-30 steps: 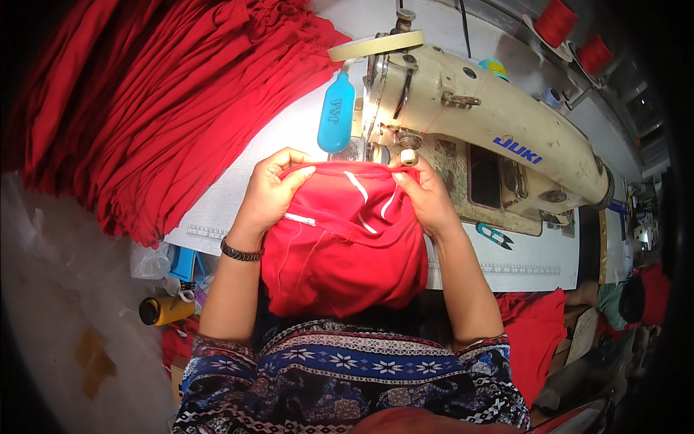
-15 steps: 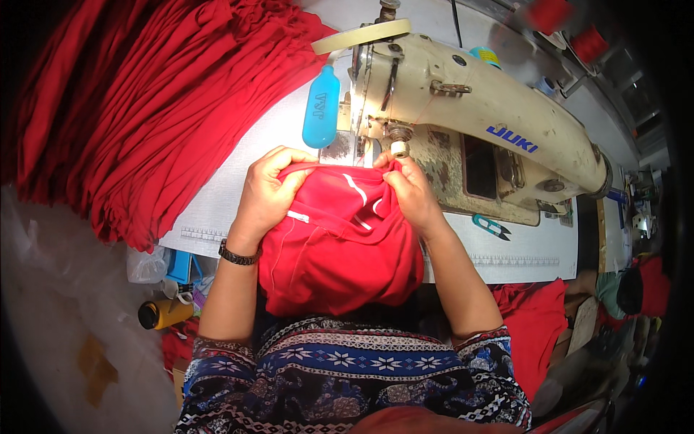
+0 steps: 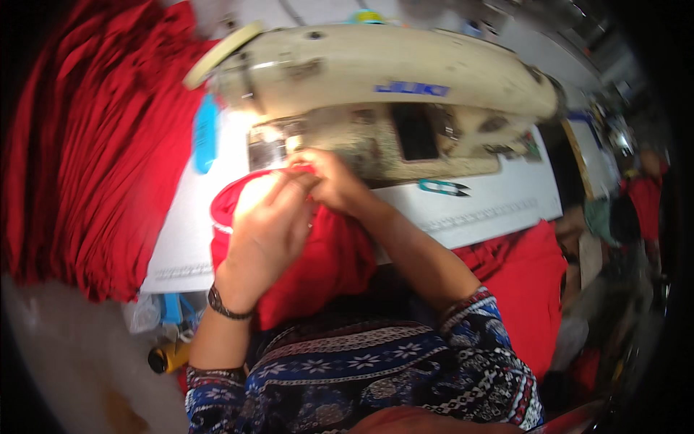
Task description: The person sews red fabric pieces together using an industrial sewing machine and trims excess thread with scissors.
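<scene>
A red garment hangs from my hands over the near edge of the sewing table, its opening curling to the left. My left hand, wearing a dark wristwatch, is closed on the garment's edge and partly covers it. Right beside it, my right hand pinches the same edge, and the two hands nearly touch. Both are just in front of the needle area of a cream sewing machine. Motion blur hides the exact fingertip grip.
Piled red fabric covers the table's left side. Teal thread snips lie by the machine bed, right of my hands. A blue tag hangs at the machine's left end. More red cloth lies below the table at right; a yellow bottle is at lower left.
My left hand has come across to my right hand, bringing the garment's edge together where it was stretched between them. The whole view has shifted and turned.
</scene>
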The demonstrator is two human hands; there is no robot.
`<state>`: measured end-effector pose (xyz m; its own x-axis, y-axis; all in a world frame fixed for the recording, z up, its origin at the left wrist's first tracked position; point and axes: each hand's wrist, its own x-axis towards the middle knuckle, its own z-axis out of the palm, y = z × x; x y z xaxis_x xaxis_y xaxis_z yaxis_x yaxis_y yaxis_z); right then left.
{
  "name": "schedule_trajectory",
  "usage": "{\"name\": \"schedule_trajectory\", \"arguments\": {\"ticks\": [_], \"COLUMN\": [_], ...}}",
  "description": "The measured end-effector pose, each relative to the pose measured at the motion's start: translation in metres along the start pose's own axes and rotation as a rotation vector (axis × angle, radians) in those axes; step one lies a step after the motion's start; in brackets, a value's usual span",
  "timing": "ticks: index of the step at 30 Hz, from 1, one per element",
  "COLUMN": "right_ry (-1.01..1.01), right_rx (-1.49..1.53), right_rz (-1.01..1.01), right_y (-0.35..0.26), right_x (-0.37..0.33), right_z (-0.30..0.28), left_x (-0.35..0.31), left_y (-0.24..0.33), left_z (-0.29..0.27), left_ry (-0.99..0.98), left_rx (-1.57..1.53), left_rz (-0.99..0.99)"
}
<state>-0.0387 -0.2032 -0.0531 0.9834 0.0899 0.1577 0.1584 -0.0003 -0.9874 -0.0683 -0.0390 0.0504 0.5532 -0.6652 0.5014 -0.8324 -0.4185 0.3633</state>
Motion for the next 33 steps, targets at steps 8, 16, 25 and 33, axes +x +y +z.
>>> {"name": "schedule_trajectory", "arguments": {"ticks": [8,16,25,33], "right_ry": [-0.133,-0.100,-0.152,-0.077], "right_rx": [-0.042,-0.178,-0.178,-0.290], "right_rz": [-0.154,0.004,-0.116,-0.187], "right_y": [0.011,-0.019,-0.005,-0.005], "right_x": [0.013,-0.004,-0.002,0.000], "right_z": [0.003,-0.008,-0.012,0.002], "left_x": [0.108,0.127,0.072,-0.081], "left_y": [0.054,0.086,0.076,-0.054], "left_z": [0.136,0.164,0.044,0.047], "left_ry": [-0.431,-0.545,-0.470,0.175], "left_rx": [0.020,0.235,-0.584,-1.250], "left_rz": [0.423,0.443,0.246,-0.818]}}
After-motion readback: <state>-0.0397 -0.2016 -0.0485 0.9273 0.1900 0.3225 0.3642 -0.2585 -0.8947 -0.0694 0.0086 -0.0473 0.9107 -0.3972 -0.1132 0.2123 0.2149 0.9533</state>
